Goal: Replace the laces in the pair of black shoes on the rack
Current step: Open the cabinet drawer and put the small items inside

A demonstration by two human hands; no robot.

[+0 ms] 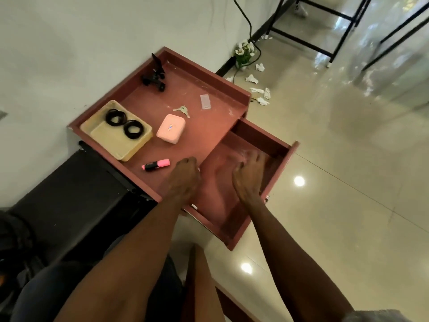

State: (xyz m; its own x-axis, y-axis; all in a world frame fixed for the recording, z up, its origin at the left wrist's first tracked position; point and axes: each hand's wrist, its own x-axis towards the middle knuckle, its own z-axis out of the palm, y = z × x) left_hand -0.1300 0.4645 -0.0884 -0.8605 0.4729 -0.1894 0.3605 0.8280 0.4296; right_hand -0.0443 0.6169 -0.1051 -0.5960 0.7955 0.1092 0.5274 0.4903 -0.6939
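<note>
Two coils of black lace [125,123] lie in a cream tray [99,133] on the red-brown cabinet top [197,126]. The black shoes are not in view. My left hand [184,176] sits at the front edge of the cabinet top beside the open drawer [282,145], with its fingers curled under and hidden by the back of the hand. My right hand [249,169] reaches into the drawer, blurred, with its fingers stretched toward the drawer floor. Nothing shows in the drawer around it.
On the cabinet top lie a pink highlighter [155,165], a pink case [171,132], keys [182,110], a clear plastic piece [205,101] and a black clamp stand [156,74]. A black rack [69,198] stands at the left. Crumpled tissues [261,94] litter the glossy floor.
</note>
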